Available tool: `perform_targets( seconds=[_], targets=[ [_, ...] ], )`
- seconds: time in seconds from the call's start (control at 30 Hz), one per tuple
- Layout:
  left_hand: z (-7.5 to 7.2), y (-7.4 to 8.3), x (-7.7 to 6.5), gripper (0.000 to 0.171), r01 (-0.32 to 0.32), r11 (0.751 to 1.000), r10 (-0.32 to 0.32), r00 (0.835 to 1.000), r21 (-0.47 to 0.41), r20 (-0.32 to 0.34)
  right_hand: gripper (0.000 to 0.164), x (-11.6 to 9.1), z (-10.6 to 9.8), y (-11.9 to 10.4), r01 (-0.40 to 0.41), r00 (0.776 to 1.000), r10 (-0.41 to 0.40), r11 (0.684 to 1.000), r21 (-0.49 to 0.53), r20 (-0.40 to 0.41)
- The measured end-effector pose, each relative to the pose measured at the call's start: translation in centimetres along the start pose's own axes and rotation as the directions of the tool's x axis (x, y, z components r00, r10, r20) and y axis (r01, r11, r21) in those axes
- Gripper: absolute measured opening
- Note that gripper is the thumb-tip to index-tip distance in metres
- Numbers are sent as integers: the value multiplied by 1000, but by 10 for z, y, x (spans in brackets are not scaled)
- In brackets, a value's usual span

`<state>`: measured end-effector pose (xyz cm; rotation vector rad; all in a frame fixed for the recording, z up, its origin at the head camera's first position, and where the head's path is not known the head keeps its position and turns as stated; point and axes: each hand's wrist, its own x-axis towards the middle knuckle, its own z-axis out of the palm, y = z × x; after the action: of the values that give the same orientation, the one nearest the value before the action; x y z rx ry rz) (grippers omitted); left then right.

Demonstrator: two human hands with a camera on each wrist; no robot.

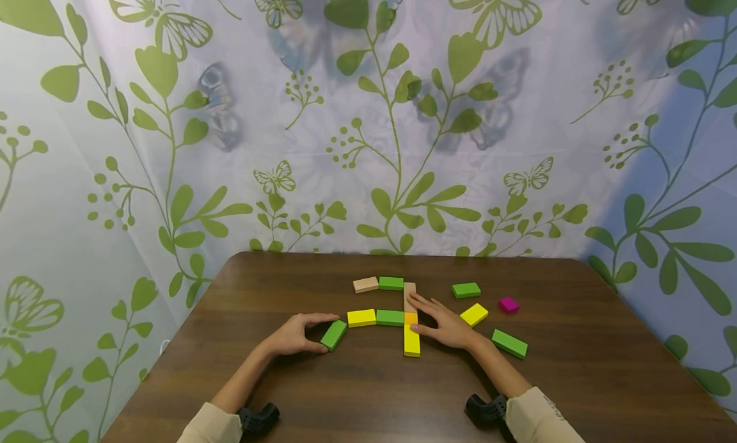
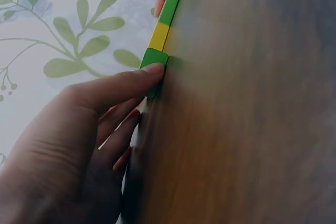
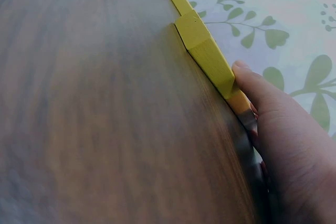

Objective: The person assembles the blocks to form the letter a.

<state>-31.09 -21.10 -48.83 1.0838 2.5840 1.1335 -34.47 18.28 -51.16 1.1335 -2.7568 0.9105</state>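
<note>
My left hand [image 1: 290, 335] pinches a green block [image 1: 333, 335] between thumb and fingers on the tabletop, just left of a yellow block [image 1: 361, 317]. To the right of that yellow block lies another green block [image 1: 390, 317]. This row meets a column made of a beige block [image 1: 409, 294], an orange block [image 1: 411, 317] and a yellow block [image 1: 411, 342]. My right hand [image 1: 446, 324] rests along the column's right side, its fingers extended at the beige block and its thumb at the yellow one. The right wrist view shows the thumb against the yellow block [image 3: 212, 64].
Behind the row, a beige block [image 1: 365, 285] and a green block [image 1: 391, 283] lie end to end. Loose on the right are a green block [image 1: 466, 290], a yellow block [image 1: 475, 314], a magenta block [image 1: 509, 305] and a green block [image 1: 509, 343]. A patterned curtain [image 1: 322, 193] hangs behind the table.
</note>
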Motion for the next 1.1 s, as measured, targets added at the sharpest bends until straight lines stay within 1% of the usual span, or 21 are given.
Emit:
perform_targets(
  seconds=[0.2, 0.4, 0.53, 0.7, 0.93, 1.1],
  targets=[
    [7, 2, -2, 65, 18, 998, -13, 997, 65, -73, 71, 1, 1, 1, 4, 1000, -4, 1000, -5, -6],
    [11, 1, -2, 65, 28, 996, -20, 995, 81, -100, 70, 1, 1, 1, 15, 1000, -15, 1000, -7, -14],
    [13, 1, -1, 66, 37, 995, -28, 994, 88, -107, 70, 0, 0, 0, 13, 1000, -13, 1000, -9, -13],
    [12, 3, -1, 68, 44, 995, -37, 995, 85, -89, 70, -1, 0, -1, 3, 1000, -3, 1000, -4, -17],
    [11, 4, -2, 62, 32, 998, -28, 996, 50, -83, 71, 0, 0, 0, -6, 1000, 6, 1000, -7, -4],
    [10, 4, -2, 61, 24, 998, -20, 997, 50, -79, 71, 1, -1, -1, -14, 1000, 14, 1000, -1, 1]
  ],
)
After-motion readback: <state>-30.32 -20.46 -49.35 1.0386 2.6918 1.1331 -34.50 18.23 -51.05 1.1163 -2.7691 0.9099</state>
